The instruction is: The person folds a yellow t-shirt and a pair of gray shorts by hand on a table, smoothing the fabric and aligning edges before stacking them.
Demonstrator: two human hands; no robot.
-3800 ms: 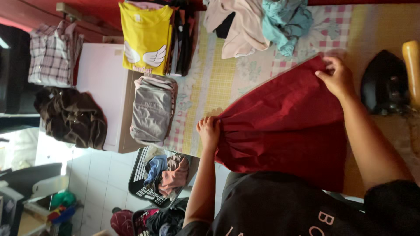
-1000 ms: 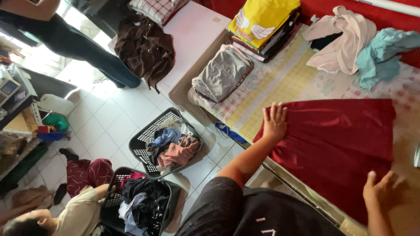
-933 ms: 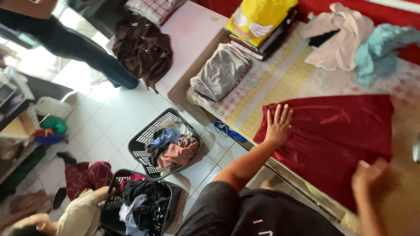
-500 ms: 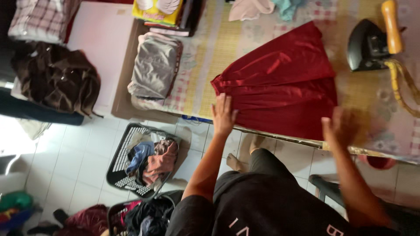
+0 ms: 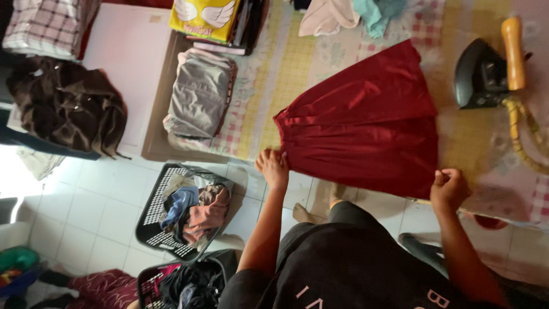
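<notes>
Seen from above, a dark red pleated skirt (image 5: 366, 134) lies spread flat on the patterned cloth of the ironing table (image 5: 286, 80), its gathered waistband toward the person's left and its wide hem toward the right. The left hand (image 5: 273, 167) is curled with its fingers pinching the near corner of the waistband; the right hand (image 5: 449, 189) is closed in a loose fist, gripping the near corner of the hem at the table edge. A black iron with a wooden handle (image 5: 492, 66) rests on the cloth well apart from the skirt, beyond the hem, with its braided cord (image 5: 523, 134) trailing toward the near edge. Folded grey clothing (image 5: 200, 100) sits to the left, loose pale and teal garments (image 5: 349, 14) at the far side, and a black laundry basket (image 5: 183, 212) stands on the tiled floor below. For a clean result, both corners would best be drawn apart with even tension so that the near edge runs straight and the pleats lie parallel; uneven pull would likely skew the slippery fabric, and the hem should stay short of the iron.
</notes>
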